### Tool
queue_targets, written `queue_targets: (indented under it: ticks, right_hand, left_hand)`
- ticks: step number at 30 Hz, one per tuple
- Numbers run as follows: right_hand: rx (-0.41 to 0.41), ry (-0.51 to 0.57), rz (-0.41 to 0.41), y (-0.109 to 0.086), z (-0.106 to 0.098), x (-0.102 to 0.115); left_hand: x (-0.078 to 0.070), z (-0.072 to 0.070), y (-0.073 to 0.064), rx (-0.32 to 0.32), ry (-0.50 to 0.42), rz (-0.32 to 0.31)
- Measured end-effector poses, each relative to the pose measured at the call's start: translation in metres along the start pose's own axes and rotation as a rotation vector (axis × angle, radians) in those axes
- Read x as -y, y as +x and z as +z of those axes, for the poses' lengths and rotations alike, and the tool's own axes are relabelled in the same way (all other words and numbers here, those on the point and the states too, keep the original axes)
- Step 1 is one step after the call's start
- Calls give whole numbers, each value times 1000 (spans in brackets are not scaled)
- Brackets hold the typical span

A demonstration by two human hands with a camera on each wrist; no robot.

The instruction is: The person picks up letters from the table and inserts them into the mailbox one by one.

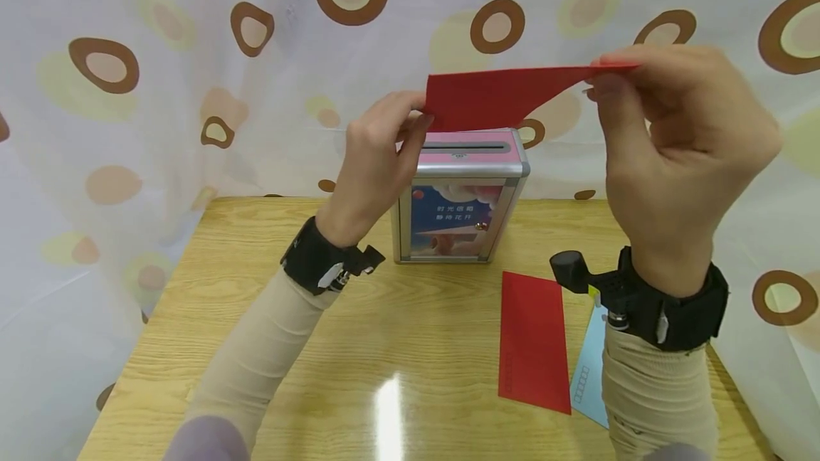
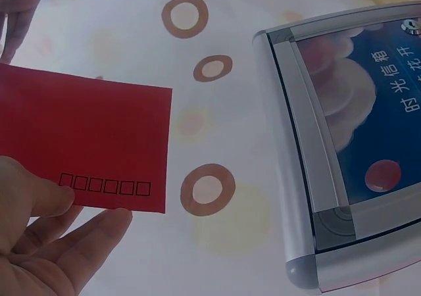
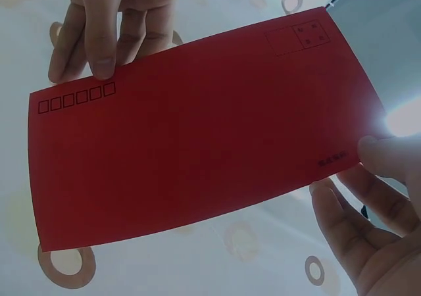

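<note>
Between my two hands a red envelope (image 1: 493, 94) is stretched out in the air, slightly bowed, above a suggestion-style letter box (image 1: 458, 198). My left hand (image 1: 387, 155) pinches its left end between thumb and fingers. The other end is pinched by my right hand (image 1: 692, 126). Printed postcode squares show on the envelope (image 3: 191, 131) in the right wrist view, close to the left thumb. The box has a pink top with a narrow slot (image 1: 464, 148), a silver frame and a blue picture front with a small lock (image 1: 481, 226).
A second red envelope (image 1: 534, 340) lies on the wooden table (image 1: 307, 375), right of the box. Beside it is a light blue envelope (image 1: 592, 368), partly covered by the right wrist. A patterned white curtain (image 1: 269, 105) hangs behind and around the table.
</note>
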State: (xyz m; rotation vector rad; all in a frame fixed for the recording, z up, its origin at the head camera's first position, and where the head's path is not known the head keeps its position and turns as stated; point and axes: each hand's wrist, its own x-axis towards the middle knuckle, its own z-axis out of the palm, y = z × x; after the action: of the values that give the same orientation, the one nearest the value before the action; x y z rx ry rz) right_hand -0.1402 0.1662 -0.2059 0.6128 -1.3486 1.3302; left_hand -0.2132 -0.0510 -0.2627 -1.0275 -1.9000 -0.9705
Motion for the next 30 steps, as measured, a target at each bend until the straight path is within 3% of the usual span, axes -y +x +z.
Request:
queue_targets:
  ticks: [13,20,30]
  right_hand:
    - [66,60,61,-2,8,-7]
    - [151,-71,70,-6,9,-12]
    - [195,-146,77,-9,11,-8]
  left_hand:
    - [15,6,-3,36,-5,-56]
    - [23,10,-6,54,5,-113]
    - [32,20,-14,55,14,-113]
